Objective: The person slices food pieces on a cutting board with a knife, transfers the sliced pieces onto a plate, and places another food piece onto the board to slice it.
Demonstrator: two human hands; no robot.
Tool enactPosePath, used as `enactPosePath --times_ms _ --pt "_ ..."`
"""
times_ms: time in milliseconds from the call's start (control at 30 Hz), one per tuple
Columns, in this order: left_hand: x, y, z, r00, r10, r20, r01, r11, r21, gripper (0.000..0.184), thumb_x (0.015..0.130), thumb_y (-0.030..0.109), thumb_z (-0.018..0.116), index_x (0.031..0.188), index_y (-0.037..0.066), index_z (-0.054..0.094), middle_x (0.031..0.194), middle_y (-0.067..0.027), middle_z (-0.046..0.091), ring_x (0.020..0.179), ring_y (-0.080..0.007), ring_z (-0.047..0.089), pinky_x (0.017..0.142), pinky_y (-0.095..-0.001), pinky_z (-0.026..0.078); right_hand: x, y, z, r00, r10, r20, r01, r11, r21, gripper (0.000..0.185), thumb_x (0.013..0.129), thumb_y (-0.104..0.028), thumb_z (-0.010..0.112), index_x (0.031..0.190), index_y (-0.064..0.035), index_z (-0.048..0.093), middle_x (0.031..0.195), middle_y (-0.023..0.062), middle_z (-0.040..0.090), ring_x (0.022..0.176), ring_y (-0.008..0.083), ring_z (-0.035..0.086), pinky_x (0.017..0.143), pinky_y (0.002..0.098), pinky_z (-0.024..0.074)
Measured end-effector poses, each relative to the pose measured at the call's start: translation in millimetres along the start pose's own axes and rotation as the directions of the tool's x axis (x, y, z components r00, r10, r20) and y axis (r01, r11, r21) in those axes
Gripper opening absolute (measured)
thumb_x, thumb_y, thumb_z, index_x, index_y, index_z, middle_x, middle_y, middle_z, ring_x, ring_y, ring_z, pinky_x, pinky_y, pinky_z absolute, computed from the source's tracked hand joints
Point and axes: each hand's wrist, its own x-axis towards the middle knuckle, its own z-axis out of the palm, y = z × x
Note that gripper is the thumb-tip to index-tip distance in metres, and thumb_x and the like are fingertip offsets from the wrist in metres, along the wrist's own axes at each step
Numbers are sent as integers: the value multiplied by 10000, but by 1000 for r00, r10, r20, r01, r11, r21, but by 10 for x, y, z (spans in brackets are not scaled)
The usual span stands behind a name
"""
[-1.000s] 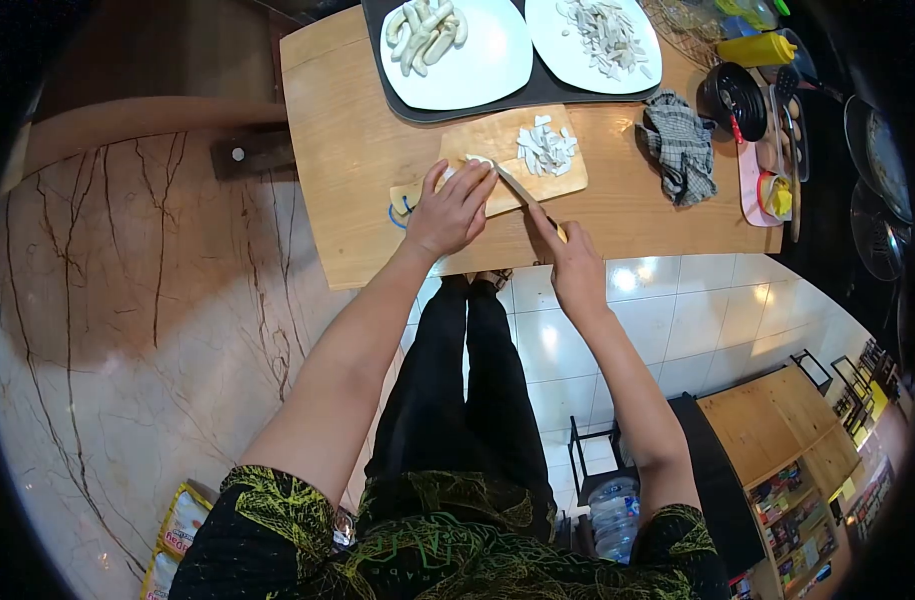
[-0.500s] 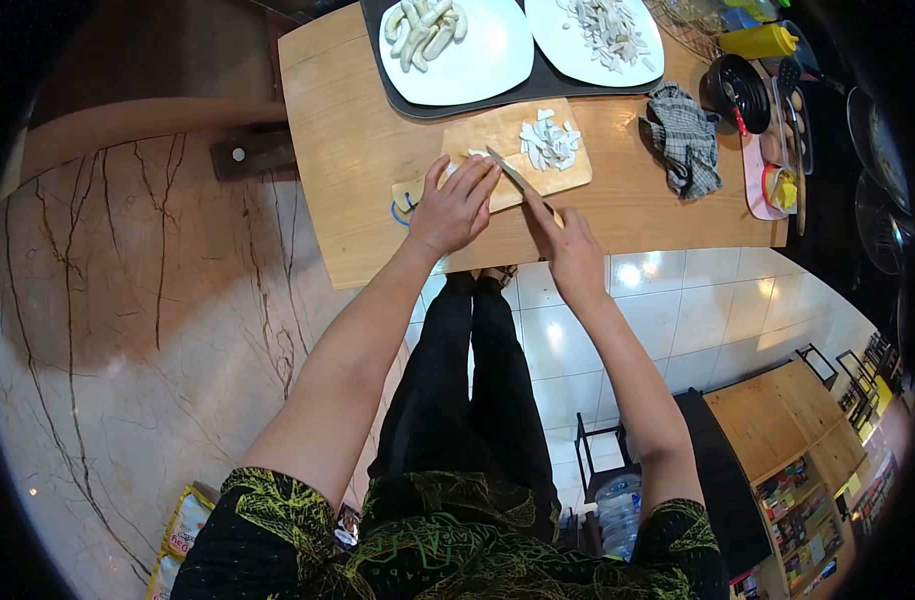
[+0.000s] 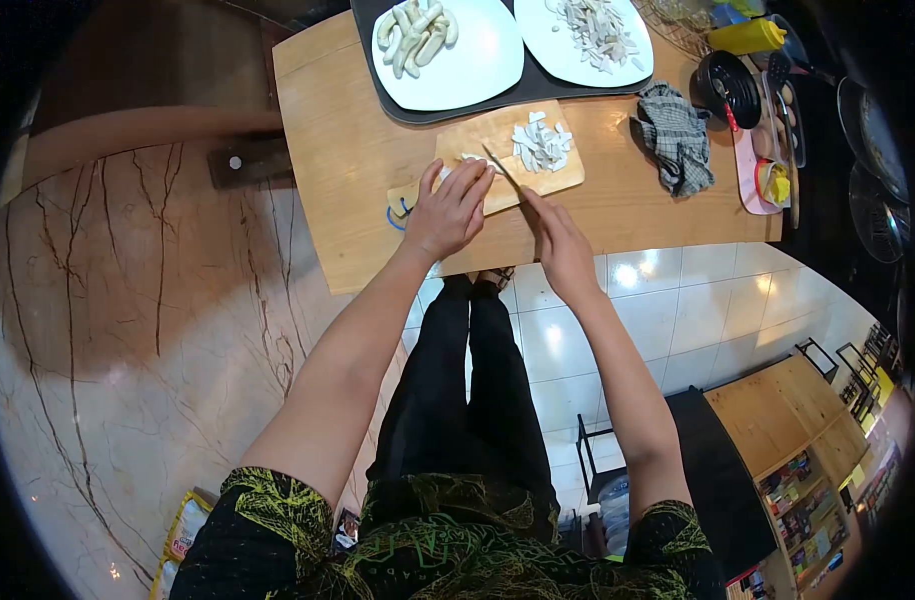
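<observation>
My left hand (image 3: 450,210) presses a pale piece (image 3: 470,158) onto the wooden cutting board (image 3: 468,135); its fingers are bent over and mostly hide the piece. It looks like one of the whole, curved, peeled bananas on the left plate. In my right hand (image 3: 566,248) is a knife (image 3: 503,168), gripped by its handle, the blade slanting up and left beside my left fingertips. White cut strips (image 3: 543,143) lie heaped at the board's right end. A blue cord (image 3: 396,217) loops from the board's left end.
Beyond the board, a dark tray (image 3: 538,92) carries a white plate (image 3: 483,60) of whole pale pieces and another plate (image 3: 548,50) of cut strips. To the right are a checked cloth (image 3: 675,140), a black pan (image 3: 728,90) and a yellow bottle (image 3: 748,37).
The view has shifted slightly, moving the table items a little left. The knife blade has turned to a darker, narrower angle, and my right hand sits slightly lower. My left hand keeps its place.
</observation>
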Motion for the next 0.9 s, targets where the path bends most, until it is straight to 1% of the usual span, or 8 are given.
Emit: enactPosePath --times_ms 67,100,133,200,400,600,700,900 --pt "7 0 -4 1000 -9 13 9 1000 -11 606 949 217 672 1539 122 572 1542 -60 565 1480 -208 494 1270 -559 287 -47 45 21 987 138 -85 -89 899 430 528 1088 -69 506 1604 -181 494 1269 195 681 1131 387 691 959 491 560" --pt "2 6 -10 1000 -9 16 10 1000 -11 606 949 217 672 1539 122 572 1542 -60 565 1480 -208 494 1270 -559 287 -56 -5 -48 969 245 -11 -214 868 448 394 1124 -120 487 1514 -94 537 1303 198 699 1135 406 697 976 484 556" --pt "6 4 -11 1000 -9 18 9 1000 -15 606 950 218 668 1540 122 570 1544 -60 564 1479 -207 495 1269 -555 288 -73 0 -43 969 245 -10 -215 867 450 394 1124 -120 487 1514 -94 537 1303 198 699 1135 406 697 976 484 556" --pt "15 3 -16 1000 -8 22 8 1000 -17 606 952 218 664 1542 122 568 1547 -60 562 1478 -206 496 1269 -552 288 -102 -4 -61 981 81 -174 -44 977 210 348 1105 -112 523 1449 -102 579 1245 167 706 1102 393 697 930 478 568" --pt "9 -2 -10 1000 -13 11 13 1000 -2 589 961 217 673 1534 122 572 1569 -42 563 1488 -184 494 1256 -525 312 -212 -84 -78 974 -36 -222 35 999 -8 331 1075 -118 578 1402 -132 625 1117 117 697 1029 335 701 821 452 581" --pt "4 -6 8 1000 -19 7 19 1000 -5 580 967 217 671 1531 123 573 1571 -34 566 1486 -183 500 1261 -522 308 -310 -112 -78 977 57 -207 -52 998 25 327 1075 -122 582 1398 -140 635 1130 96 705 1036 321 702 806 448 584" --pt "16 -11 10 1000 -7 -19 6 999 -35 561 936 190 671 1484 90 607 1531 -64 588 1463 -205 519 1261 -536 301 -295 -103 -59 977 52 -207 -51 999 12 329 1072 -118 587 1395 -144 638 1126 97 708 1027 318 705 798 438 586" --pt "-1 -22 13 1000 -6 11 6 1000 7 576 961 222 685 1520 119 590 1563 -32 575 1497 -178 488 1265 -523 307 -256 -91 -41 973 17 -231 -22 1000 -19 325 1058 -111 608 1378 -137 654 1105 89 712 1000 310 706 793 421 590"
